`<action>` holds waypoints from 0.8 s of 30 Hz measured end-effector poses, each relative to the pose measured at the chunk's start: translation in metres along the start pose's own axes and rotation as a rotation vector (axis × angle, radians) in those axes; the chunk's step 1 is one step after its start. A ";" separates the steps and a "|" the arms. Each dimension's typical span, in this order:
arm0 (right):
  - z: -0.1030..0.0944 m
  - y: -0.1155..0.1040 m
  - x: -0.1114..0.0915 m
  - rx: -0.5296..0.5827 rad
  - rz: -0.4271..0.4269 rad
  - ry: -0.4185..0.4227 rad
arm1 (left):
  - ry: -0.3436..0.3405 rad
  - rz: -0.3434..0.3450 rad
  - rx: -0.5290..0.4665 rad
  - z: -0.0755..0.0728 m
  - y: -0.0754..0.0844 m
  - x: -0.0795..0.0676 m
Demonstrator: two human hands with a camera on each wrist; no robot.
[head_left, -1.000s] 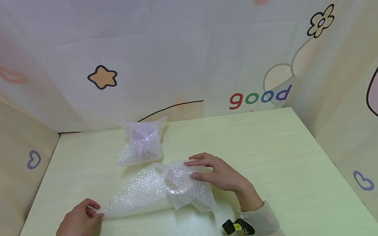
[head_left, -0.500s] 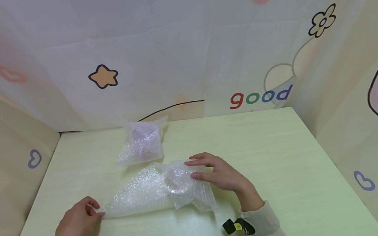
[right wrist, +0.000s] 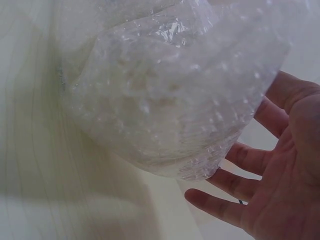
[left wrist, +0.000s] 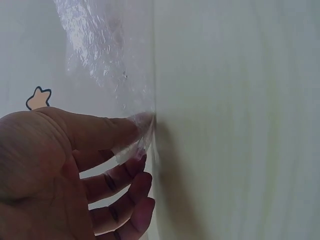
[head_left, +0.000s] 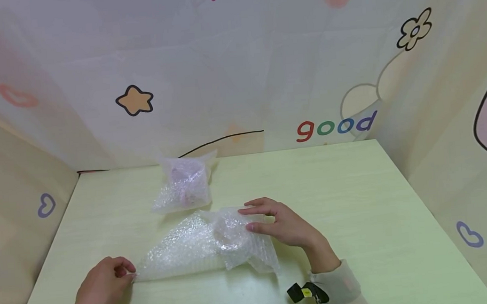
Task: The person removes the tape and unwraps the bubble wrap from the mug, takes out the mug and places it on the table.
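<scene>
A sheet of clear bubble wrap (head_left: 178, 250) lies across the near middle of the table, its left end narrowing to a point. My left hand (head_left: 102, 286) pinches that tip between thumb and fingers, and the left wrist view shows the film (left wrist: 135, 135) caught there. At the right end the wrap is bunched into a rounded bundle (head_left: 232, 237); what is inside cannot be made out. My right hand (head_left: 288, 224) rests on the bundle's right side with fingers and thumb spread. In the right wrist view its fingers stay fairly straight along the bubble wrap (right wrist: 165, 110).
Behind the sheet stands another bubble-wrapped package (head_left: 186, 182) with something pinkish inside. The pale wooden table (head_left: 335, 183) is enclosed by printed cloth walls (head_left: 238, 77) at the back and sides. A small black camera (head_left: 296, 293) sits at the right sleeve.
My left hand shifts very slightly at the wrap's tip. The right hand, the bubble wrap and the package behind stay where they were.
</scene>
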State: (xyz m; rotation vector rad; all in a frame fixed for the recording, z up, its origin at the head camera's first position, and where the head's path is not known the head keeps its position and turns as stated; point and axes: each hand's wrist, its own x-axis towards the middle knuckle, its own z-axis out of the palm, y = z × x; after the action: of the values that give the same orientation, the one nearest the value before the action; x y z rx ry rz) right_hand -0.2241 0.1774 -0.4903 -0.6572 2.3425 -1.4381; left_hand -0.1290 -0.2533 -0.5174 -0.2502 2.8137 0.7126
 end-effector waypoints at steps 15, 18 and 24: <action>0.000 -0.002 0.001 -0.084 -0.081 0.046 | -0.056 -0.008 -0.019 0.001 -0.001 0.010; 0.002 -0.006 0.001 -0.116 -0.119 0.081 | -0.076 -0.015 -0.023 0.000 -0.001 0.012; 0.010 -0.018 -0.003 -0.260 -0.204 0.181 | -0.116 -0.013 -0.036 -0.003 -0.001 0.015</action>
State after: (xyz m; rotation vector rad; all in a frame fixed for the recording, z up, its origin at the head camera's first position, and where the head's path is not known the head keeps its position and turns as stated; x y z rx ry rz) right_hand -0.2129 0.1641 -0.4788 -0.8914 2.7013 -1.3339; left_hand -0.1437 -0.2566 -0.5194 -0.2258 2.6897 0.7503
